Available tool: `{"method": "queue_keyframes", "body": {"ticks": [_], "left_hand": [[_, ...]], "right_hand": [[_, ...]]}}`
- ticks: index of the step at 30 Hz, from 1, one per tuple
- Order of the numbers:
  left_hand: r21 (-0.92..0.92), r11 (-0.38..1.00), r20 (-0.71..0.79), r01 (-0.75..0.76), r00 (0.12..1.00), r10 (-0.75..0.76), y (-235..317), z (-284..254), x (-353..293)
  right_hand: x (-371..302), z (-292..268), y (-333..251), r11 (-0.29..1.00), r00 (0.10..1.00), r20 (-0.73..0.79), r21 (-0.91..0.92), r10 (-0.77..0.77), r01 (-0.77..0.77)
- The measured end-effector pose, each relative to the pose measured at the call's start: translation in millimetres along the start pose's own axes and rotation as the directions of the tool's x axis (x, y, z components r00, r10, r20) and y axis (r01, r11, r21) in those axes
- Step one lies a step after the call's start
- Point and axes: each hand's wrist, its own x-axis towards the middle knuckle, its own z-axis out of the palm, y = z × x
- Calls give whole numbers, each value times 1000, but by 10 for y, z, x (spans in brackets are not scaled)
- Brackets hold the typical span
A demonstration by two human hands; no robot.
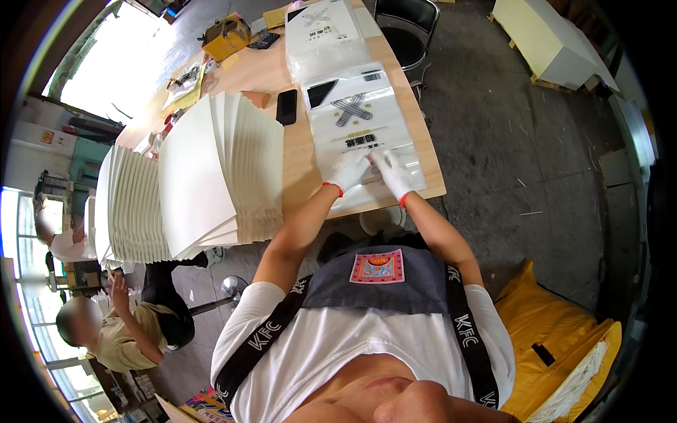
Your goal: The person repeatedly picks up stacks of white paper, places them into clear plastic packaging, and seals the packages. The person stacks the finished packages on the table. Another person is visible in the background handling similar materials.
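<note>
The clear bag (355, 123) lies flat on the right part of the table (300, 166), its long axis running from near to far, with the far end leaning a little left. Its print is a black corner at far left, a barcode at far right, a grey drawing of crossed bars, bold dark characters and small gold lines. Both gloved hands are at its near part: the left hand (350, 169) has its fingers bent, the right hand (391, 174) is partly open, fingertips close together; whether either pinches the film, I cannot tell. Beyond it lies a pile of bags (324, 42) with similar print. White letters run along the black straps (266, 333), and a patch (378, 266) marks the apron (331, 280). At far left stands an open yellow box (226, 40), its contents unclear; a pale bucket (381, 221) shows under the near edge, its inside hidden. Left of the bag are a phone (287, 107) and fanned paper (197, 169).
</note>
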Motion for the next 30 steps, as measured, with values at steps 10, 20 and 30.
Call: {"method": "queue_keyframes", "body": {"ticks": [10, 20, 30], "left_hand": [[-775, 631, -209, 34, 929, -306, 90, -811, 538], [-395, 918, -151, -43, 988, -19, 1337, -1048, 75], [349, 935, -634, -56, 721, 280, 1132, -1354, -948]], "right_hand": [[-268, -527, 431, 891, 977, 145, -404, -158, 204], [187, 26, -683, 330, 725, 149, -817, -672, 473], [-628, -806, -1993, 484, 639, 739, -488, -214, 726]]}}
